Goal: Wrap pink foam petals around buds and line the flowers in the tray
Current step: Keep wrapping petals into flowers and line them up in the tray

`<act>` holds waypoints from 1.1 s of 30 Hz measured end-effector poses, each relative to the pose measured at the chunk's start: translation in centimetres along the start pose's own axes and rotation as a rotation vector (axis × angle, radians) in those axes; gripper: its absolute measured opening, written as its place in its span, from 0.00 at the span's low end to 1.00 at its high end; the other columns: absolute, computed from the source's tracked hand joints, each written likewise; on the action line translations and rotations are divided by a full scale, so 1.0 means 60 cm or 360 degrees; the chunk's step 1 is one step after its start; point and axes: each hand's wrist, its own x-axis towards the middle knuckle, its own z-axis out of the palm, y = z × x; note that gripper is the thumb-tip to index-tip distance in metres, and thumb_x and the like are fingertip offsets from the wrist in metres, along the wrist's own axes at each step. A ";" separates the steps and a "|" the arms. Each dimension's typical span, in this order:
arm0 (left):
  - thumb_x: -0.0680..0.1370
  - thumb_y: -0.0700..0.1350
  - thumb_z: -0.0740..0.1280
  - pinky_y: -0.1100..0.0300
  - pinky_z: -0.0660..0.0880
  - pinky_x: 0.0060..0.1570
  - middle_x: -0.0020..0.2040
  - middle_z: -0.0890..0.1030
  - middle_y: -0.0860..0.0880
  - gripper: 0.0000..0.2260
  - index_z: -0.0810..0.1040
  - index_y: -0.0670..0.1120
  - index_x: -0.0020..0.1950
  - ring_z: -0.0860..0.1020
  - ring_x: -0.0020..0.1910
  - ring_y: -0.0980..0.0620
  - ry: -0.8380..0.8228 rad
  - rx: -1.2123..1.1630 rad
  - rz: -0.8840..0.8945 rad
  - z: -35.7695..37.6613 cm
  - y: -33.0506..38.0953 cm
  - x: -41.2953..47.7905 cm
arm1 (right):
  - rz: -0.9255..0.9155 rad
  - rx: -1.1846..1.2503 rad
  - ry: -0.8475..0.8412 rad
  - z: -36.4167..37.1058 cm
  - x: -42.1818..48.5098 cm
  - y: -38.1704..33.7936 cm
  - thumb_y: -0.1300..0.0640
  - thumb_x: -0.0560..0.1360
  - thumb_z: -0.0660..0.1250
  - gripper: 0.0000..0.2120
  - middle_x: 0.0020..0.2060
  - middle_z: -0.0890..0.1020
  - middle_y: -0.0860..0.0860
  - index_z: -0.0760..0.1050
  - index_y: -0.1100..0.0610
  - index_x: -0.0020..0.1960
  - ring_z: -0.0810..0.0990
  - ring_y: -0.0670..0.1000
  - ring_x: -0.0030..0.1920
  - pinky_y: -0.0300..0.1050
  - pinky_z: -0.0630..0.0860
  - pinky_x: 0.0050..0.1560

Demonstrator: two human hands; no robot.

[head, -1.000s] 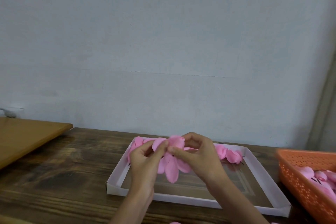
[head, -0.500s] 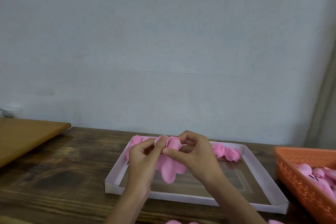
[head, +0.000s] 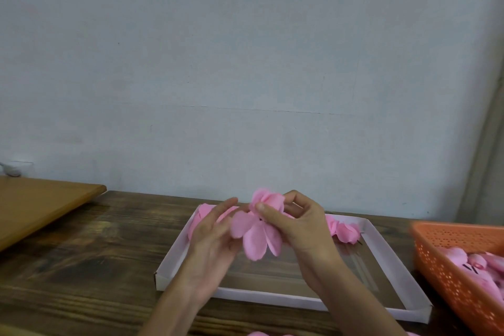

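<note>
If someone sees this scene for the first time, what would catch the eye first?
Probably the pink foam flower, pinched by the right hand with the left hand against its petals, above the white tray at the centre. Then the orange basket of pink pieces at the right edge.

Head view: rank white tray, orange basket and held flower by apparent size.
1. white tray
2. orange basket, cut off by the frame edge, so its full size is unsure
3. held flower, clearly smallest
</note>
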 end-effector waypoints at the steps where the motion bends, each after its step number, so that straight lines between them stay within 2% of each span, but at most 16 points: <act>1: 0.71 0.42 0.82 0.49 0.84 0.50 0.64 0.83 0.37 0.25 0.80 0.40 0.65 0.83 0.62 0.38 -0.0040 0.0099 0.0012 -0.002 -0.003 0.002 | -0.0014 0.0007 0.0059 -0.001 0.002 0.000 0.54 0.64 0.85 0.13 0.46 0.88 0.61 0.82 0.54 0.39 0.87 0.64 0.51 0.56 0.82 0.49; 3: 0.69 0.36 0.83 0.52 0.84 0.46 0.62 0.84 0.37 0.24 0.82 0.41 0.63 0.85 0.59 0.40 0.0028 0.0273 0.0053 -0.001 -0.011 0.007 | -0.0033 -0.0030 0.0147 -0.005 0.005 0.001 0.59 0.66 0.84 0.11 0.45 0.88 0.60 0.82 0.56 0.42 0.87 0.63 0.49 0.56 0.82 0.48; 5: 0.66 0.36 0.82 0.53 0.84 0.43 0.57 0.86 0.36 0.25 0.82 0.38 0.62 0.86 0.54 0.40 0.0199 0.0343 0.0100 0.004 -0.019 0.012 | -0.0048 -0.0125 0.0136 -0.007 0.005 0.002 0.59 0.67 0.83 0.13 0.45 0.89 0.55 0.84 0.54 0.49 0.88 0.59 0.47 0.53 0.83 0.46; 7: 0.67 0.36 0.79 0.55 0.85 0.44 0.54 0.87 0.37 0.24 0.81 0.34 0.62 0.87 0.51 0.41 0.0339 0.0300 0.0148 0.005 -0.023 0.016 | -0.0123 -0.0284 0.0048 -0.009 0.005 0.006 0.59 0.69 0.82 0.10 0.44 0.89 0.52 0.86 0.52 0.47 0.88 0.56 0.46 0.52 0.84 0.46; 10: 0.67 0.37 0.78 0.56 0.85 0.42 0.48 0.88 0.40 0.21 0.81 0.33 0.58 0.88 0.47 0.43 0.0461 0.0258 0.0225 0.005 -0.021 0.014 | -0.0156 -0.0427 -0.0039 -0.010 0.002 0.011 0.57 0.70 0.82 0.07 0.42 0.88 0.51 0.86 0.52 0.44 0.88 0.55 0.45 0.54 0.84 0.48; 14: 0.65 0.39 0.79 0.58 0.84 0.39 0.45 0.89 0.46 0.17 0.85 0.37 0.53 0.88 0.45 0.45 0.0482 0.0374 0.0342 0.010 -0.018 0.009 | -0.0163 -0.0566 -0.0142 -0.008 0.002 0.011 0.52 0.68 0.83 0.08 0.42 0.89 0.49 0.86 0.50 0.44 0.88 0.52 0.44 0.56 0.86 0.48; 16: 0.63 0.42 0.80 0.58 0.84 0.39 0.46 0.88 0.43 0.15 0.87 0.42 0.48 0.88 0.45 0.45 0.0448 0.0440 0.0395 0.014 -0.015 0.006 | -0.0190 -0.0622 -0.0165 -0.004 0.001 0.010 0.51 0.68 0.83 0.10 0.42 0.89 0.47 0.85 0.50 0.45 0.88 0.50 0.45 0.55 0.86 0.48; 18: 0.62 0.46 0.81 0.54 0.85 0.42 0.47 0.88 0.41 0.12 0.88 0.45 0.44 0.88 0.46 0.43 0.0410 0.0502 0.0431 0.017 -0.011 0.005 | -0.0202 -0.0639 -0.0170 0.000 0.000 0.010 0.50 0.67 0.83 0.11 0.43 0.89 0.47 0.85 0.51 0.45 0.88 0.50 0.46 0.56 0.86 0.49; 20: 0.64 0.52 0.79 0.51 0.85 0.43 0.48 0.88 0.40 0.13 0.89 0.46 0.43 0.87 0.47 0.41 0.0421 0.0472 0.0395 0.019 -0.004 0.003 | -0.0208 -0.0651 -0.0137 0.003 -0.001 0.012 0.51 0.67 0.83 0.10 0.42 0.88 0.48 0.85 0.52 0.45 0.88 0.51 0.46 0.57 0.85 0.49; 23: 0.72 0.64 0.70 0.50 0.85 0.41 0.50 0.88 0.38 0.23 0.88 0.44 0.44 0.88 0.48 0.40 0.0447 0.0173 0.0159 0.019 0.002 0.002 | -0.0186 -0.0619 -0.0090 0.007 -0.003 0.012 0.54 0.67 0.83 0.08 0.40 0.88 0.49 0.86 0.52 0.43 0.88 0.53 0.44 0.58 0.85 0.49; 25: 0.76 0.60 0.67 0.47 0.86 0.44 0.52 0.86 0.36 0.24 0.85 0.39 0.51 0.87 0.49 0.38 0.0449 0.0060 0.0047 0.019 0.000 0.006 | -0.0179 -0.0629 -0.0115 0.012 -0.004 0.011 0.54 0.67 0.83 0.08 0.39 0.88 0.48 0.86 0.51 0.43 0.88 0.52 0.44 0.56 0.85 0.47; 27: 0.78 0.53 0.67 0.44 0.83 0.49 0.52 0.83 0.35 0.20 0.79 0.36 0.57 0.85 0.48 0.38 0.0423 0.0023 -0.0019 0.025 -0.002 0.008 | -0.0189 -0.0697 -0.0115 0.019 -0.008 0.009 0.51 0.65 0.84 0.10 0.40 0.87 0.45 0.85 0.49 0.42 0.87 0.50 0.43 0.53 0.85 0.46; 29: 0.81 0.46 0.66 0.44 0.80 0.49 0.50 0.84 0.38 0.10 0.80 0.39 0.55 0.86 0.44 0.44 0.0392 0.0061 -0.0042 0.028 -0.006 0.006 | -0.0209 -0.0762 -0.0090 0.025 -0.013 0.009 0.48 0.63 0.84 0.11 0.42 0.85 0.42 0.84 0.48 0.40 0.86 0.49 0.42 0.53 0.84 0.45; 30: 0.83 0.44 0.64 0.46 0.80 0.47 0.49 0.86 0.42 0.09 0.84 0.46 0.53 0.87 0.44 0.47 0.0355 0.0089 -0.0054 0.027 -0.010 0.007 | -0.0221 -0.0801 -0.0095 0.028 -0.015 0.011 0.47 0.63 0.84 0.11 0.42 0.85 0.41 0.84 0.47 0.39 0.86 0.48 0.42 0.53 0.84 0.45; 32: 0.85 0.49 0.62 0.47 0.79 0.46 0.46 0.88 0.48 0.16 0.88 0.54 0.46 0.87 0.42 0.51 0.0431 0.0168 -0.0044 0.032 -0.020 0.005 | -0.0250 -0.0902 -0.0111 0.034 -0.020 0.017 0.47 0.63 0.84 0.10 0.43 0.84 0.39 0.83 0.44 0.38 0.85 0.45 0.41 0.52 0.84 0.45; 33: 0.86 0.51 0.61 0.48 0.79 0.45 0.44 0.88 0.48 0.18 0.88 0.52 0.44 0.87 0.40 0.51 0.0455 0.0117 -0.0105 0.040 -0.025 0.004 | -0.0272 -0.0953 -0.0098 0.037 -0.022 0.020 0.48 0.63 0.84 0.11 0.43 0.84 0.38 0.83 0.41 0.37 0.84 0.44 0.41 0.51 0.83 0.45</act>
